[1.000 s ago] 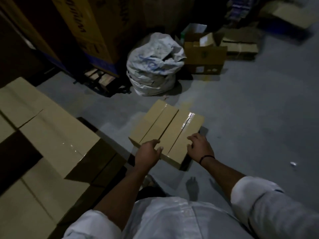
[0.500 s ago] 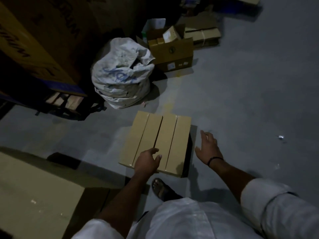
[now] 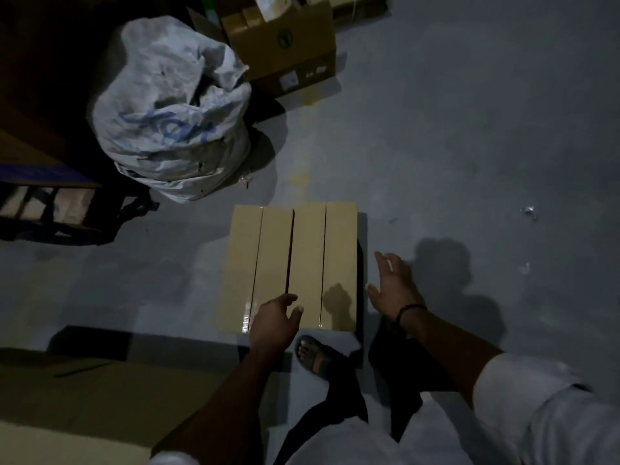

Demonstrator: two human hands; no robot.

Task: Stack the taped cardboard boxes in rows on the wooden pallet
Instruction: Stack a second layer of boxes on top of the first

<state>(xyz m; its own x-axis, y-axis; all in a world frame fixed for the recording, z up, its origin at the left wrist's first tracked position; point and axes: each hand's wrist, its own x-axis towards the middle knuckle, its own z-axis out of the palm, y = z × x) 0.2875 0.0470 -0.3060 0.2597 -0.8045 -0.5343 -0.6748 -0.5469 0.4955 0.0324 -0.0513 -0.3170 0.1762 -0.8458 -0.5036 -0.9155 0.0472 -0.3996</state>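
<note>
Head cam: left grip (image 3: 275,322) lay loose, released, over boxes (image 3: 308,256) near edge; right grip (image 3: 392,283) splayed, released, beside their right edge; open floor (image 3: 469,156) frame right.

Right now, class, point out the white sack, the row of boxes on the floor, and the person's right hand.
white sack (image 3: 161,78): head view, creased side above the blue lettering.
row of boxes (image 3: 339,250): head view, top of the rightmost box.
right hand (image 3: 395,284): head view, back of the hand.

Left hand (image 3: 275,319), right hand (image 3: 393,284): both unclenched.
</note>
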